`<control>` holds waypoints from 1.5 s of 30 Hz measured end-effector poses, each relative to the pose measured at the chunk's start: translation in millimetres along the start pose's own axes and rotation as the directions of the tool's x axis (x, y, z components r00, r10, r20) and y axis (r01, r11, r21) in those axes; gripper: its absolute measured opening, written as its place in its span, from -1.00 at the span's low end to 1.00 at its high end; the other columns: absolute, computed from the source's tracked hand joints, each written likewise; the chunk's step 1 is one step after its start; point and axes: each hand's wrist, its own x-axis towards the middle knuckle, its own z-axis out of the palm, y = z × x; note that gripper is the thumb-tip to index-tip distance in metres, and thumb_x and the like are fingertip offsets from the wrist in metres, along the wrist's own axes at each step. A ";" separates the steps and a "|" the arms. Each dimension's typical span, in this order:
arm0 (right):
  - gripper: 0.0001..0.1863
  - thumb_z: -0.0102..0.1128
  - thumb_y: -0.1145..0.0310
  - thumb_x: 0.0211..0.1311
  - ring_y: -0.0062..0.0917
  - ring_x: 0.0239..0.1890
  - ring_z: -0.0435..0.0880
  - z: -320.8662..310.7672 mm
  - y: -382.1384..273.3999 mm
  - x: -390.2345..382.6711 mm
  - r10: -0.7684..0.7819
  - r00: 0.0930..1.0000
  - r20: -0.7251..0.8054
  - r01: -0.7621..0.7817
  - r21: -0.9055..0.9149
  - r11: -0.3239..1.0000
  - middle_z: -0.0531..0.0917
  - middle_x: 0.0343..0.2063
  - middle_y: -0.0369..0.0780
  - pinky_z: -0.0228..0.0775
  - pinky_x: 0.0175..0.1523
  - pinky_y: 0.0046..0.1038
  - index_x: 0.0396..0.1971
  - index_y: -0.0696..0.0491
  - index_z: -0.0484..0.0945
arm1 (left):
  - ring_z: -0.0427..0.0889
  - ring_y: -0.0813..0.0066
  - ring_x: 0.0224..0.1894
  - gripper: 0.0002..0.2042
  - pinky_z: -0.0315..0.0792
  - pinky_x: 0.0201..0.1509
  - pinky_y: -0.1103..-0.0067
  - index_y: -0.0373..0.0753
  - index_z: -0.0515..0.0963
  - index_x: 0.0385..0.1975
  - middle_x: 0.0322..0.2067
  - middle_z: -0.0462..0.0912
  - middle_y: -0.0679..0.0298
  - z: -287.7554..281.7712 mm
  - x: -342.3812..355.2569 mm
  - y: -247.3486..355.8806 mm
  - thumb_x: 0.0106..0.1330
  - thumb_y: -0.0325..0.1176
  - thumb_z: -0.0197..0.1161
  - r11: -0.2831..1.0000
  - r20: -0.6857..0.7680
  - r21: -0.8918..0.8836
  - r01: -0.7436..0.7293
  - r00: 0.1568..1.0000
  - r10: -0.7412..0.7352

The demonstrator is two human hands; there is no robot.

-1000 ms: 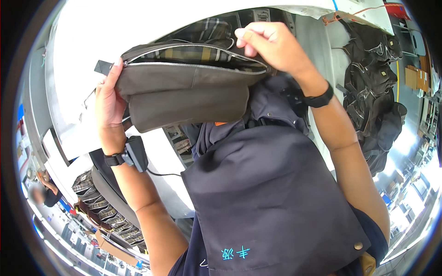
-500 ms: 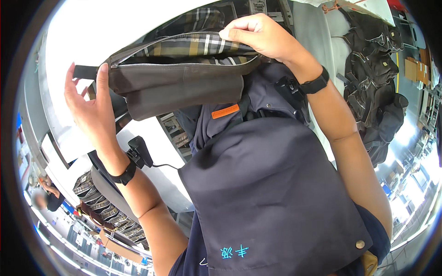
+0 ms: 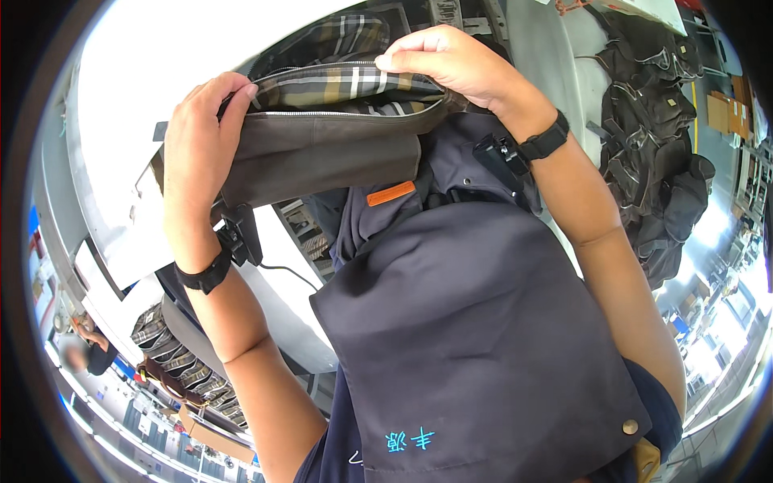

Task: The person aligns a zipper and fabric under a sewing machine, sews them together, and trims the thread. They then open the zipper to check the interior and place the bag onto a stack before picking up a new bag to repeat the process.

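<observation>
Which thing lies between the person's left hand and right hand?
The dark bag, open with plaid lining showing, lies between the left hand and right hand in the head view.

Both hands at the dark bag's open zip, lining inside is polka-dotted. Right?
Wrong on the pattern: the head view shows the lining is plaid. The rest stands: the left hand and right hand are both at the dark bag's open zip.

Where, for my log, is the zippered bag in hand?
In the head view, the zippered bag is upper left of centre, pinched by left hand and right hand.
</observation>
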 end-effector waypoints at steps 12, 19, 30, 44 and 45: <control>-0.71 0.27 0.25 0.44 -0.69 -0.05 0.63 -7.3 9.5 6.0 -0.034 0.999 0.012 0.035 -0.023 0.999 0.75 -0.17 -0.32 0.39 0.15 -0.60 -0.10 0.18 0.74 | 0.41 0.78 -0.36 -0.75 0.33 -0.26 0.70 -0.32 0.67 -0.17 -0.47 0.54 0.49 0.3 1.8 -12.7 0.53 -0.22 0.24 0.815 0.155 -0.517 0.262 0.965 -0.211; -0.73 0.32 0.23 0.40 -0.71 -0.37 0.56 8.2 -4.6 -5.9 -0.148 0.983 -0.110 0.110 -0.296 0.949 0.72 -0.33 -0.37 0.42 -0.20 -0.57 -0.12 0.12 0.76 | 0.43 0.77 -0.50 -0.66 0.30 -0.41 0.71 -0.34 0.69 -0.35 -0.57 0.60 0.43 -32.8 -37.3 19.6 0.47 -0.13 0.32 0.793 0.003 -0.241 0.559 0.818 -0.576; -0.53 0.40 0.36 -0.09 -0.44 -0.26 0.59 68.5 6.0 -40.2 -0.743 0.592 0.311 0.586 -0.799 0.132 0.56 -0.31 -0.32 0.50 -0.14 -0.39 -0.06 0.05 0.68 | 0.35 0.72 -0.70 -0.41 0.19 -0.62 0.68 -0.32 0.66 -0.58 -0.75 0.47 0.40 -4.8 -38.5 21.9 0.43 0.16 0.27 0.593 0.253 -0.252 0.765 0.644 -0.722; -0.61 0.40 0.53 -0.02 -0.47 -0.31 0.60 57.9 18.7 -54.0 -0.783 0.537 0.313 0.576 -0.815 0.070 0.58 -0.33 -0.31 0.45 -0.17 -0.40 -0.09 0.07 0.74 | 0.76 0.47 -0.38 -0.65 0.55 -0.47 0.66 -0.34 0.65 -0.30 -0.36 0.76 0.14 33.5 -70.0 -1.5 0.58 -0.15 0.18 0.149 0.305 -0.870 0.470 0.751 -0.586; -0.61 0.40 0.53 -0.02 -0.47 -0.31 0.60 56.7 20.0 -55.1 -0.772 0.545 0.327 0.577 -0.814 0.062 0.58 -0.33 -0.31 0.45 -0.17 -0.40 -0.09 0.07 0.74 | 0.77 0.45 -0.37 -0.65 0.57 -0.44 0.65 -0.36 0.64 -0.30 -0.37 0.75 0.13 35.7 -72.1 -2.9 0.58 -0.16 0.16 0.128 0.291 -0.889 0.440 0.758 -0.584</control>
